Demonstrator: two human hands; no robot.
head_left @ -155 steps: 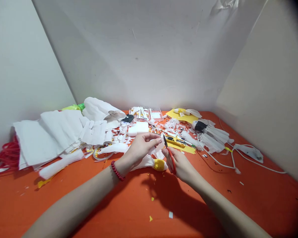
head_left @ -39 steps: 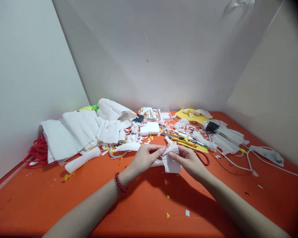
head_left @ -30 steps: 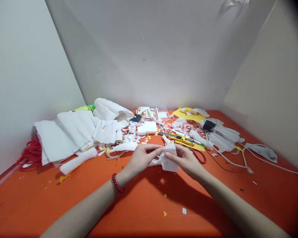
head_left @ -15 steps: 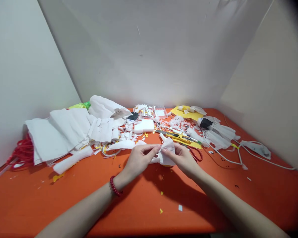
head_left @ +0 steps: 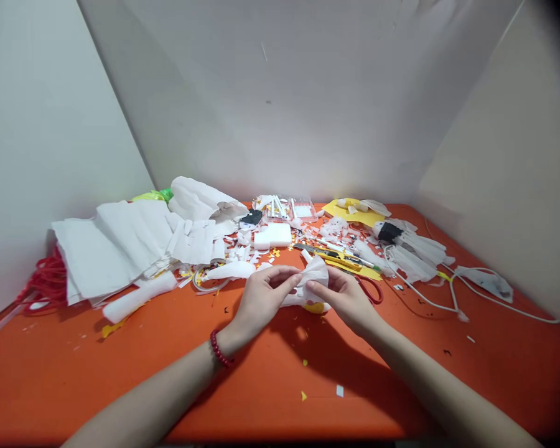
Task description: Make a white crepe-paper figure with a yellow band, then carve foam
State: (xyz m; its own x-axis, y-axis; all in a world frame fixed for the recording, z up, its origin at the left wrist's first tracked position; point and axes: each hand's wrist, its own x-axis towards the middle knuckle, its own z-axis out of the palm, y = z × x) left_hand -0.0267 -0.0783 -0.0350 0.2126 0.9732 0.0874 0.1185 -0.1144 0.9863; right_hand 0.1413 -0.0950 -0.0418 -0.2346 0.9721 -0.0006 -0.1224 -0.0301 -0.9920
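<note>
Between my hands is a piece of white crepe paper, gathered and creased. My left hand pinches its left side between thumb and forefinger. On the other side my right hand grips the paper, thumb in front and fingers behind. Just beyond the paper a short white stick end pokes out. Below it a bit of yellow shows beside white material; whether these are joined to the paper I cannot tell. Red-handled scissors lie right behind my right hand.
A yellow utility knife lies beyond my hands. White paper sheets and red cord are at the left. Further back stand a white block and a clear box. White paper forms with wire lie right, amid scattered scraps.
The paper's upper part has folded down and looks more bunched, and more yellow shows beneath it. My right thumb has shifted slightly. The whole view has moved a little.
</note>
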